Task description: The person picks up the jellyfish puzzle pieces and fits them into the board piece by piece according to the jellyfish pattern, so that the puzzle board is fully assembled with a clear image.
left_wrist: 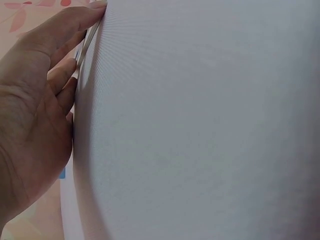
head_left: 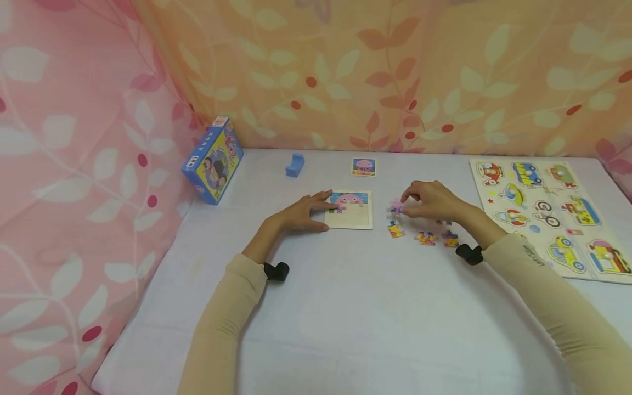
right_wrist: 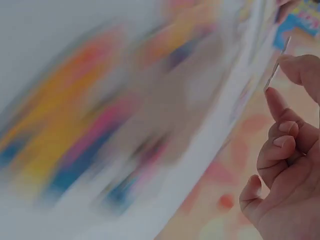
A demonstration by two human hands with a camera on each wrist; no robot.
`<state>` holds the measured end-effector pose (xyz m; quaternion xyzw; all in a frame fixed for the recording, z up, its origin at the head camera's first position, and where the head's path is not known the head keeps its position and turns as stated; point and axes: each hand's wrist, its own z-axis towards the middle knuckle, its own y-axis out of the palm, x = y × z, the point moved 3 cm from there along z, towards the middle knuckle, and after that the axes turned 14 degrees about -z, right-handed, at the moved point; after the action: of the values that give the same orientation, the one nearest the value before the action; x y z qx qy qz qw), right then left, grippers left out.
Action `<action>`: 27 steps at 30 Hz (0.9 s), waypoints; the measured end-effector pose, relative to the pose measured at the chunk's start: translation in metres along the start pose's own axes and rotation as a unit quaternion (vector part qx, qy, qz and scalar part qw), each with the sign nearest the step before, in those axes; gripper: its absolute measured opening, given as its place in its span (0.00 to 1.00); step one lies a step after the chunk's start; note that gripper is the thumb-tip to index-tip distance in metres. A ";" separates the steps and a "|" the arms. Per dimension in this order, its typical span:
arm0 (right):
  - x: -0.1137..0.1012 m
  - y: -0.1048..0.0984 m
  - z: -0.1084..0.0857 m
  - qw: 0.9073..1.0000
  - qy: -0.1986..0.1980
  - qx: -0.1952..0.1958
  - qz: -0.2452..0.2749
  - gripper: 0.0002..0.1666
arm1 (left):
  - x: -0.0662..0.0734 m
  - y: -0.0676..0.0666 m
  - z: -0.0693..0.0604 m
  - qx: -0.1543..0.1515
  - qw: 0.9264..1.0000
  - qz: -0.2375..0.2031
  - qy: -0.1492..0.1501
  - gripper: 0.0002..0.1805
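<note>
A small square puzzle board (head_left: 362, 219) lies on the table, with a pink creature along its upper part and bare wood below. My left hand (head_left: 302, 213) rests at its left side, fingers stretched over the board and thumb by the lower left corner. In the left wrist view, the left hand (left_wrist: 37, 95) touches the board's thin edge. Thumb and index finger of my right hand (head_left: 434, 201) pinch a pink-purple puzzle piece (head_left: 396, 206), just right of the board. Seen edge-on in the right wrist view, that puzzle piece (right_wrist: 277, 64) is held by the right hand (right_wrist: 292, 150).
Several loose jigsaw pieces (head_left: 426, 238) lie below the right hand. A picture card (head_left: 363, 167) and a blue curved block (head_left: 295, 165) sit farther back. At the left stands a blue box (head_left: 213, 162); a wooden vehicle puzzle (head_left: 530, 230) lies at the right, by the right forearm.
</note>
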<state>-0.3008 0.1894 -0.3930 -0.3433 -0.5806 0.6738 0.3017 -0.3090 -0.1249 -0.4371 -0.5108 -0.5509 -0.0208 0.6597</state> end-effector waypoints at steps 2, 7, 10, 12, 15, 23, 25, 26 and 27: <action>-0.015 0.001 0.014 1.000 -0.007 -0.005 0.000 0.12 | 0.000 0.001 0.000 -0.003 1.000 -0.004 0.000 0.34; -0.048 0.015 0.044 1.000 -0.015 -0.027 0.001 0.15 | -0.002 0.004 0.001 -0.008 1.000 -0.001 0.002 0.34; -0.059 0.023 0.055 0.999 -0.008 -0.039 0.002 0.16 | -0.003 0.005 0.001 -0.005 1.000 -0.006 0.000 0.34; -0.063 0.027 0.060 0.999 -0.003 -0.044 0.000 0.17 | -0.003 0.005 0.001 -0.001 1.000 -0.010 -0.003 0.34; -0.067 0.030 0.064 0.999 0.002 -0.046 -0.003 0.17 | -0.002 0.004 0.000 0.002 1.000 -0.013 -0.011 0.34; -0.071 0.030 0.071 0.999 -0.009 -0.034 -0.013 0.17 | -0.002 0.000 0.001 0.006 1.000 0.000 -0.009 0.34; -0.071 0.030 0.072 0.999 -0.009 -0.029 -0.017 0.17 | -0.001 -0.001 0.001 0.006 1.000 0.002 -0.008 0.34; -0.071 0.030 0.072 0.999 -0.009 -0.027 -0.017 0.17 | -0.001 -0.001 0.001 0.005 1.000 0.002 -0.008 0.34; -0.071 0.031 0.073 0.999 -0.008 -0.026 -0.017 0.17 | -0.001 -0.001 0.001 0.004 1.000 0.003 -0.006 0.34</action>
<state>-0.3189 0.0862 -0.4089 -0.3353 -0.6062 0.6560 0.2995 -0.3104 -0.1252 -0.4376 -0.5096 -0.5532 -0.0137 0.6588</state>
